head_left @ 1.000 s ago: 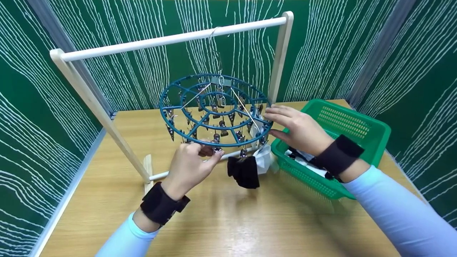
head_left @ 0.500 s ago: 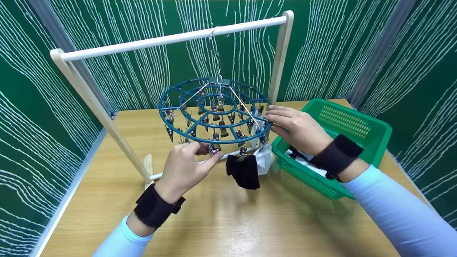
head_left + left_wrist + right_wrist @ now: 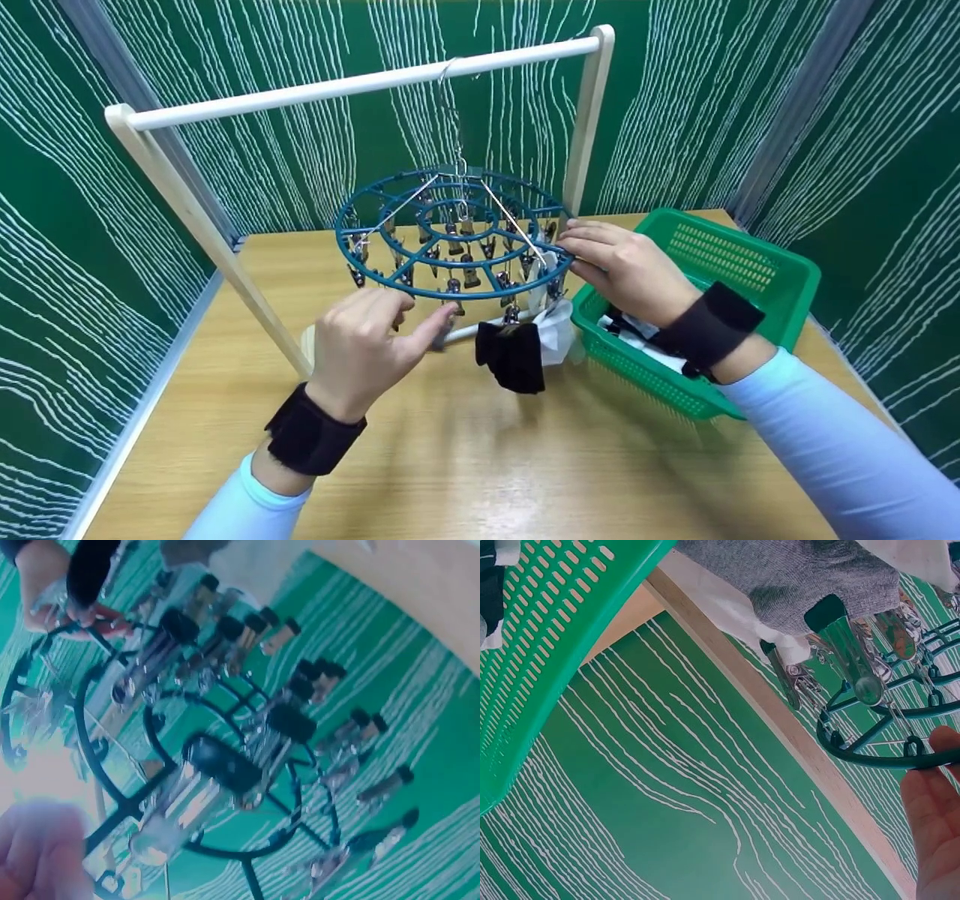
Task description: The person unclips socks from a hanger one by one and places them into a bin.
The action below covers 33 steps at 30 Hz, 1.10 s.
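Observation:
A round teal clip hanger [image 3: 420,289] with several metal clips dangles by its hook from the rack's top bar. My right hand [image 3: 626,266] grips its right rim; in the right wrist view the right fingers [image 3: 934,829] lie around the rim. Left of the front rim, my left hand [image 3: 364,349] has its thumb apart from its bent fingers, near a front clip [image 3: 454,294], with nothing visible between them. Black cloth [image 3: 511,360] hangs from a front clip, with white cloth [image 3: 555,334] beside it. Grey cloth [image 3: 802,592] hangs from clips in the right wrist view.
A wooden rack with a white top bar [image 3: 360,82] stands on the table [image 3: 480,465]. To the right sits a green basket [image 3: 795,277] containing black and white cloth, partly behind my right forearm. Green walls with white lines surround the table.
My left hand has let go of the front clip and moved left, its thumb and fingers parting. The hanger's front rim has lifted slightly. My right hand has stayed at the rim.

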Motion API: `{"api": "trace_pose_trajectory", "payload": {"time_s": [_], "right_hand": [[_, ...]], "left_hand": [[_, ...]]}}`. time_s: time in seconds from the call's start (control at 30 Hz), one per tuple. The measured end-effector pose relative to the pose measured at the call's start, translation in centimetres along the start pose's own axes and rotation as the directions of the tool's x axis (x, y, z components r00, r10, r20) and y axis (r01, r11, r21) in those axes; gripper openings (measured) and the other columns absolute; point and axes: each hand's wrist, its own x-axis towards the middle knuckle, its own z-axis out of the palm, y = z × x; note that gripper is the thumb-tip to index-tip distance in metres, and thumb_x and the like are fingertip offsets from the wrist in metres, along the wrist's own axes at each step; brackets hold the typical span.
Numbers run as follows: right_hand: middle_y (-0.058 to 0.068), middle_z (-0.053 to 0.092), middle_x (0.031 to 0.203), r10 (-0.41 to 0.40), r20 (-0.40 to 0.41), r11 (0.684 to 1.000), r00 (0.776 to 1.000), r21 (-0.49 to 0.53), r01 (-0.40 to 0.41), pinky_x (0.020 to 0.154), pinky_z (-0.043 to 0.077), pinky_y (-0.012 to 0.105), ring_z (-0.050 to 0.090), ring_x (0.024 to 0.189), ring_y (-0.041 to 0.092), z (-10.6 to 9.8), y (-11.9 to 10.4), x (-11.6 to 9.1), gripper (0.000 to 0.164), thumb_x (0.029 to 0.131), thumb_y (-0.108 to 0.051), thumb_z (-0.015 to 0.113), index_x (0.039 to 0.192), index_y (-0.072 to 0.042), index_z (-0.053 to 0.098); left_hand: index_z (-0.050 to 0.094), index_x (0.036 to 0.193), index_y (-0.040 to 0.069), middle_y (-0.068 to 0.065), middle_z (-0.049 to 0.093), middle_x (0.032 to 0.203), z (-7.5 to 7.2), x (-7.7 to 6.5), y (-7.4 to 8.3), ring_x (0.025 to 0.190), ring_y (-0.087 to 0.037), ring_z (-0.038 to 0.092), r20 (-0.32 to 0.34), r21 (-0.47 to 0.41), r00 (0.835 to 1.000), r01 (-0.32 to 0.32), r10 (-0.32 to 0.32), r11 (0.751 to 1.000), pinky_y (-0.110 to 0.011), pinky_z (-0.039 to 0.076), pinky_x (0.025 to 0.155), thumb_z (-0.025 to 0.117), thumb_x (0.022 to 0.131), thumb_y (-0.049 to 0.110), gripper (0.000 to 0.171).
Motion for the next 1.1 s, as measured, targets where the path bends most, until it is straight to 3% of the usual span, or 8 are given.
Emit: {"api": "trace_pose_trajectory", "payload": {"time_s": [0.13,0.23,0.33,0.43,0.63,1.1], "right_hand": [[0.026,0.076,0.130,-0.028,-0.015,1.000,0.999,-0.009,0.028,0.103,0.061,0.058,0.072,0.126,0.044,0.0,0.0,-0.2,0.029,0.096,0.005,0.077,0.125,0.006,0.076],[0.027,0.076,0.129,-0.040,-0.022,0.999,0.999,-0.015,0.039,0.103,0.060,0.058,0.071,0.126,0.045,-0.1,0.0,-0.2,0.028,0.097,0.006,0.077,0.124,0.007,0.076],[0.026,0.077,0.127,-0.043,-0.028,0.999,0.999,-0.020,0.043,0.104,0.060,0.057,0.072,0.125,0.045,-0.1,-0.1,-0.1,0.026,0.097,0.004,0.078,0.123,0.007,0.076],[0.025,0.077,0.125,-0.055,-0.036,0.998,0.998,-0.028,0.054,0.105,0.060,0.056,0.072,0.125,0.044,-0.2,-0.3,0.1,0.025,0.097,0.003,0.078,0.122,0.006,0.077],[0.025,0.078,0.123,-0.061,-0.052,0.997,0.997,-0.044,0.059,0.106,0.060,0.056,0.072,0.124,0.044,-0.1,-0.7,0.1,0.026,0.097,0.001,0.079,0.122,0.005,0.077],[0.023,0.077,0.126,-0.049,-0.075,0.998,0.996,-0.046,0.046,0.104,0.061,0.056,0.073,0.120,0.041,-0.6,-1.0,0.1,0.042,0.094,-0.017,0.088,0.129,0.002,0.076]], "left_hand": [[0.066,0.084,0.002,-0.009,0.061,0.073,0.0,0.4,0.0,0.065,-0.027,0.056,-0.039,0.013,0.999,-0.037,0.038,0.999,-0.037,0.049,0.057,0.091,0.088,0.039,0.045],[0.073,0.101,-0.001,-0.015,0.071,0.093,0.0,0.8,0.0,0.086,-0.033,0.066,-0.006,0.037,0.997,-0.077,0.078,0.996,-0.043,0.060,0.076,0.094,0.084,0.030,0.042],[0.079,0.111,-0.001,-0.017,0.078,0.107,0.0,1.0,0.0,0.098,-0.034,0.073,0.040,0.058,0.994,-0.107,0.104,0.993,-0.046,0.064,0.088,0.093,0.086,0.022,0.036],[0.082,0.107,0.000,-0.016,0.081,0.106,-0.1,1.0,0.0,0.097,-0.033,0.076,0.060,0.079,0.992,-0.116,0.112,0.990,-0.045,0.065,0.088,0.092,0.087,0.019,0.029],[0.082,0.098,-0.001,-0.015,0.081,0.095,-0.1,0.7,-0.4,0.090,-0.033,0.078,0.039,0.098,0.993,-0.112,0.108,0.989,-0.045,0.067,0.084,0.092,0.086,0.020,0.026],[0.080,0.101,-0.004,-0.018,0.081,0.101,-0.3,-0.1,-2.5,0.097,-0.035,0.080,0.043,0.036,0.994,-0.100,0.098,0.994,-0.049,0.066,0.092,0.090,0.087,0.016,0.026]]}}
